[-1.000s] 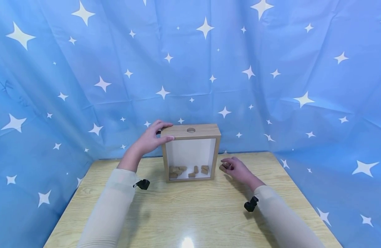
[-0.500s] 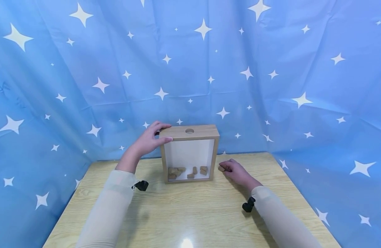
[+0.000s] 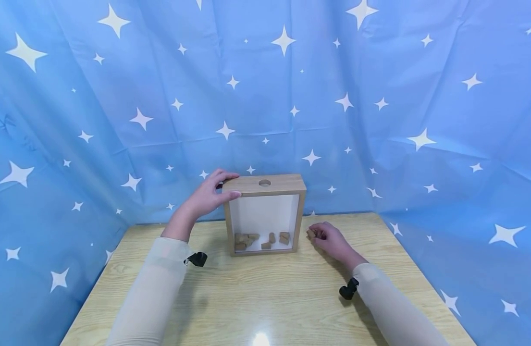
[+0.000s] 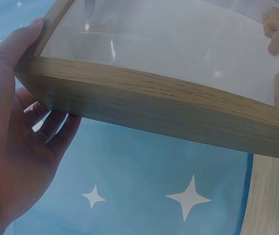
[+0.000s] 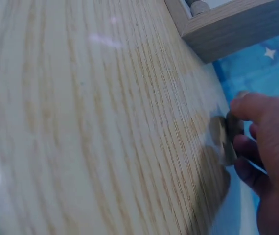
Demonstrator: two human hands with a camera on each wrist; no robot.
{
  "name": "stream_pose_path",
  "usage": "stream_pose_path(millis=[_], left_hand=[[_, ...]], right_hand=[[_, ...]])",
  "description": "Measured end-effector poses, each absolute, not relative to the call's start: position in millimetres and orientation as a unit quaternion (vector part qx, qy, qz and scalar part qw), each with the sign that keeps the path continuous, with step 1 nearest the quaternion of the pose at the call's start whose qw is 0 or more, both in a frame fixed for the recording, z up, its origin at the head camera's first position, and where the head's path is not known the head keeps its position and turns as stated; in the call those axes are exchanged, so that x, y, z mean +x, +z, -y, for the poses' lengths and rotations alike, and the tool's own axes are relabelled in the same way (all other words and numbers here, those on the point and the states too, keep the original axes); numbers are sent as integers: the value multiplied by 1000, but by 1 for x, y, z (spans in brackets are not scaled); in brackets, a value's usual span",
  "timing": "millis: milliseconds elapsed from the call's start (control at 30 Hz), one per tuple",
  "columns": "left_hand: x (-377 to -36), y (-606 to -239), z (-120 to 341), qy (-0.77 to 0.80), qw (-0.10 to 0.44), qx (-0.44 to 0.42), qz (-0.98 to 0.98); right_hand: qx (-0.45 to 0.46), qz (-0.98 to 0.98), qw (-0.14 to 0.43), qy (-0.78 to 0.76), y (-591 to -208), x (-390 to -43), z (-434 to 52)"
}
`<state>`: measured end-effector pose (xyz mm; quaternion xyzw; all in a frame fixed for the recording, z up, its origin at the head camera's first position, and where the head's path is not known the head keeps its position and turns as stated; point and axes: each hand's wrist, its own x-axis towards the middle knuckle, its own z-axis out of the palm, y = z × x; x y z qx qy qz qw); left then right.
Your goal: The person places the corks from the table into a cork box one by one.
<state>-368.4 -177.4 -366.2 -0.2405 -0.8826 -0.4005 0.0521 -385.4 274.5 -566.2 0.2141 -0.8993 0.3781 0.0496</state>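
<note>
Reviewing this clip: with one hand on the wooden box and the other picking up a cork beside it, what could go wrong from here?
1. The right hand pinches the cork only at its fingertips, low on the table; it might slip and roll away.
2. The hole in the top of the box is small, so the cork could miss it or jam.
3. The left hand grips only the box's upper left corner; a knock from the right could tip the upright box.

A light wooden table (image 3: 256,298) stands against a blue star-printed curtain (image 3: 377,96); a glare spot, probably overhead light, sits at the table's near edge.
</note>
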Motion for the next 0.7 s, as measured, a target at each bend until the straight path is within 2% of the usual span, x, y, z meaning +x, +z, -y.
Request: stream_pose_path(millis=[233,700], left_hand=[[-370,-367,177,-405,54,-245,879],[-370,-367,177,-407,55,-248,877]], right_hand=[[192,884,84,418,-563,-382,-276],[169,875,79,447,-547,-369,-273]])
